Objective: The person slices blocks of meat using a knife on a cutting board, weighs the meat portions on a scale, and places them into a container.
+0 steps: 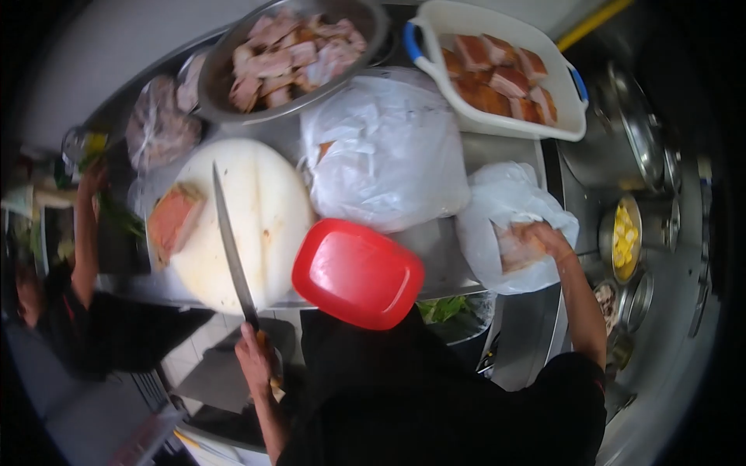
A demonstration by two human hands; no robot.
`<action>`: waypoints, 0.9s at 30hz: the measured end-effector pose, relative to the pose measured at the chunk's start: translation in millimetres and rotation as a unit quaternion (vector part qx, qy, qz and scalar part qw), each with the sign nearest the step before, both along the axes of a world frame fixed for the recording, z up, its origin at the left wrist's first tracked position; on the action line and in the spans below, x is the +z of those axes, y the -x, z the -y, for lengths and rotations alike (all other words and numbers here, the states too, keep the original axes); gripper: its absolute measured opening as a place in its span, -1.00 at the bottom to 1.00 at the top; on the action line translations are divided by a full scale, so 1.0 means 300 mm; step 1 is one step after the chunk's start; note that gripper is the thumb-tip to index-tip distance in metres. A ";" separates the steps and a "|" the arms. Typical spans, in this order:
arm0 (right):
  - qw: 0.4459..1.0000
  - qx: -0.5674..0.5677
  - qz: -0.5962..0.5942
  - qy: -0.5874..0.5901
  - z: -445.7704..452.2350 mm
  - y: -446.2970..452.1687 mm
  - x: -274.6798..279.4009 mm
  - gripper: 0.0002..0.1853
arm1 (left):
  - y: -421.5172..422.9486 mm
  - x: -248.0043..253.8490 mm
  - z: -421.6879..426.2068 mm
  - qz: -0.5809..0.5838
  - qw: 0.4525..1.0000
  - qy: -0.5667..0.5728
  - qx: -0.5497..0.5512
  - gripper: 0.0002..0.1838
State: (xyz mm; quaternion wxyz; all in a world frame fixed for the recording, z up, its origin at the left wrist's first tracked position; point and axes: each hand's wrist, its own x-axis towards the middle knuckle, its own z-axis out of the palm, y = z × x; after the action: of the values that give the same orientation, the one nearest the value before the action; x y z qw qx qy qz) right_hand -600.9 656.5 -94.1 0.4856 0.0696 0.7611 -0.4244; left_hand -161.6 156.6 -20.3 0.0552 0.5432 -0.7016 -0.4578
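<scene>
My left hand [259, 356] is closed around the handle of a long knife [227, 241], whose blade lies over a round white cutting board [268, 194]. At the board's left edge sits a block of meat [174, 220]. My right hand [540, 237] reaches into the mouth of a white plastic bag [497, 190], its fingers bent over pale pink meat [517, 250] inside; the fingertips are partly hidden. Between my hands, a red plastic tray [357, 272] stands at the counter's near edge, with nothing in it.
A metal bowl [210, 89] of cut meat and a white tub [571, 124] of meat chunks stand at the back. A large wrapped bag [385, 147] fills the middle. Pots [614, 132] stand at right. Another person's arm [85, 233] holds greens at left.
</scene>
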 end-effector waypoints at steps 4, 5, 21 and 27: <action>0.950 0.178 -0.241 -0.091 -0.126 0.046 0.016 -0.52 | -0.004 -0.011 0.042 -0.033 0.999 -0.024 -0.014 -0.20; 0.924 0.240 -0.275 -0.114 -0.105 0.049 0.099 -0.48 | 0.000 -0.013 0.057 -0.028 0.998 -0.053 0.008 -0.20; 0.757 0.339 -0.045 -0.558 0.079 -0.248 0.365 -0.07 | -0.192 -0.118 0.303 -0.066 0.993 -0.099 -0.026 -0.29; 0.794 0.321 -0.115 -0.503 0.090 -0.394 0.361 -0.19 | -0.231 -0.157 0.393 -0.064 0.987 -0.133 -0.057 -0.30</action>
State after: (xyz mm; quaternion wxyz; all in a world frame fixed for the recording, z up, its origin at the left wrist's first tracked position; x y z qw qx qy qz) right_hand -482.7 629.5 14.0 0.3991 0.0063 0.8962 0.1935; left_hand -92.1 38.5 -67.2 0.0013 0.4739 -0.6597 -0.5833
